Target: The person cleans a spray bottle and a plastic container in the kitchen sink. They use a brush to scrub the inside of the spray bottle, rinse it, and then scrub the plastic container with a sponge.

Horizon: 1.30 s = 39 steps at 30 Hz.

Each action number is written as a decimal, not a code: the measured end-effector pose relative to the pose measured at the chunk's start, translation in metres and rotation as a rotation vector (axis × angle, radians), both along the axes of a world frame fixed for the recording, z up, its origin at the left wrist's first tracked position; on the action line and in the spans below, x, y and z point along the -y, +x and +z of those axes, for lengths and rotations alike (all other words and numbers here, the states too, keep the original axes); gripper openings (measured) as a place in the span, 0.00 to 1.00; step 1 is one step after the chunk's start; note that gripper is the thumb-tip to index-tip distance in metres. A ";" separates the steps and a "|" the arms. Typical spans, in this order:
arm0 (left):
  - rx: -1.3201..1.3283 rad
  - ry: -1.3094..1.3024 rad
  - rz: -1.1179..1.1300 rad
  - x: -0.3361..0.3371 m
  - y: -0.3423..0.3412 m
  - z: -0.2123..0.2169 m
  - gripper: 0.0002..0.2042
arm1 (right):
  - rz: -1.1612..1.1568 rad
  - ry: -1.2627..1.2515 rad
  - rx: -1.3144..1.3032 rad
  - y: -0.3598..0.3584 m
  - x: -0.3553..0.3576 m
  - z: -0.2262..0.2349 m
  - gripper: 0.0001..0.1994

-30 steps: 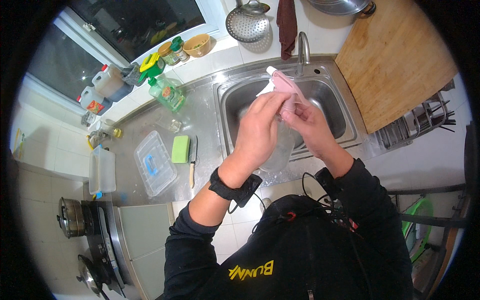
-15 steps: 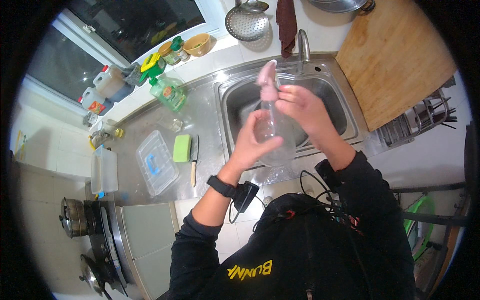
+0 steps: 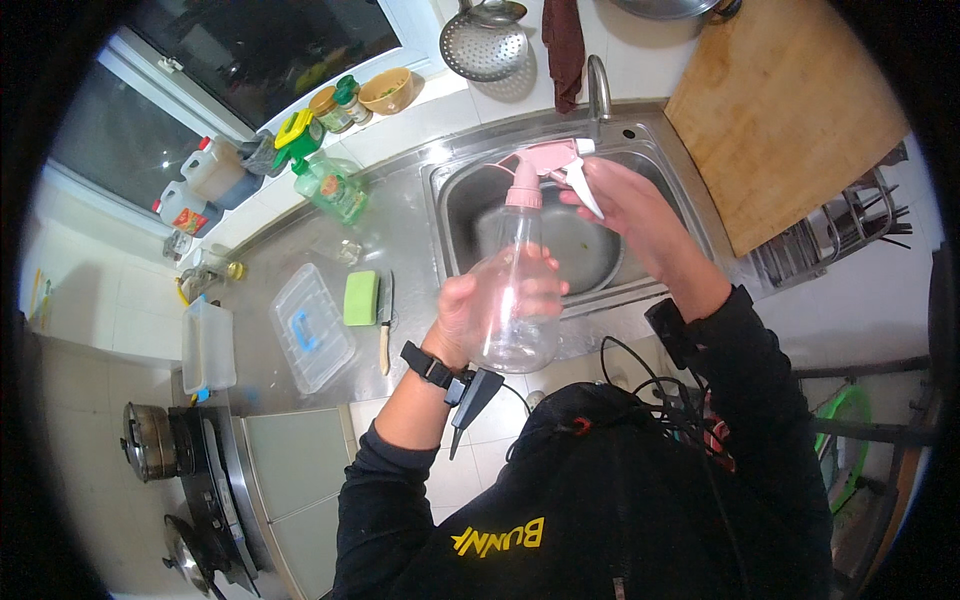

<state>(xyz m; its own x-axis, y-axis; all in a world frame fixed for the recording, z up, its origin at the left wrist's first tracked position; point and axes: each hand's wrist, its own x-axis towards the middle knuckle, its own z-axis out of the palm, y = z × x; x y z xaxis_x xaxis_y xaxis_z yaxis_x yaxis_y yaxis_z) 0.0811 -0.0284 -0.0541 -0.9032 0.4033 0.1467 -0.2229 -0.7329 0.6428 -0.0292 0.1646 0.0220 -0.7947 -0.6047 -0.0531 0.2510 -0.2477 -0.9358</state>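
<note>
A clear spray bottle (image 3: 518,325) with a pink spray head (image 3: 545,158) and white trigger (image 3: 582,190) is held up over the sink's near edge, slightly tilted. My left hand (image 3: 455,318) is wrapped round its body from the left and behind, and the fingers show through the clear wall. The bottle looks empty. At the spray head, my right hand (image 3: 632,212) is closed about the trigger and nozzle end, with its fingertips partly hidden behind the white trigger.
Beneath the bottle is the steel sink (image 3: 655,265), with a faucet (image 3: 599,90) behind. On the left counter lie a knife (image 3: 385,330), green sponge (image 3: 361,298) and clear lid (image 3: 310,325). A green soap bottle (image 3: 335,190) is farther back. A wooden board (image 3: 785,120) leans at right.
The bottle has turned so its nozzle now points right, and its body has come nearer and left. My left hand has moved lower on it; my right hand has shifted right to the trigger.
</note>
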 end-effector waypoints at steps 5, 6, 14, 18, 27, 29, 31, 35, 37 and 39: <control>0.099 -0.102 -0.001 -0.005 -0.001 0.001 0.48 | 0.026 0.083 0.008 -0.003 0.010 -0.003 0.15; 0.148 -0.122 0.047 -0.005 -0.002 0.002 0.48 | 0.025 0.040 0.002 -0.005 0.011 -0.005 0.14; -0.026 -0.468 0.175 0.013 -0.005 -0.002 0.38 | -0.190 0.065 -0.016 -0.025 0.004 -0.018 0.14; 0.064 -0.528 0.309 0.012 -0.005 -0.017 0.33 | -0.202 0.065 -0.014 -0.029 0.003 -0.021 0.15; 0.461 -0.587 0.512 0.020 0.000 -0.065 0.18 | -0.328 0.101 -0.175 -0.044 -0.040 -0.040 0.14; 0.346 -0.798 0.566 0.029 0.011 -0.075 0.15 | -0.393 0.176 -0.309 -0.048 -0.074 -0.051 0.15; 0.367 -0.869 0.667 0.042 0.026 -0.084 0.13 | -0.441 0.212 -0.458 -0.049 -0.108 -0.065 0.16; 0.386 -1.056 0.793 0.072 0.057 -0.106 0.13 | -0.652 0.201 -0.415 -0.052 -0.182 -0.090 0.15; 0.445 -1.114 0.844 0.087 0.070 -0.121 0.12 | -0.862 0.304 -0.257 -0.053 -0.214 -0.102 0.13; 0.430 -1.149 0.885 0.101 0.083 -0.137 0.11 | -1.041 0.385 -0.212 -0.055 -0.242 -0.113 0.13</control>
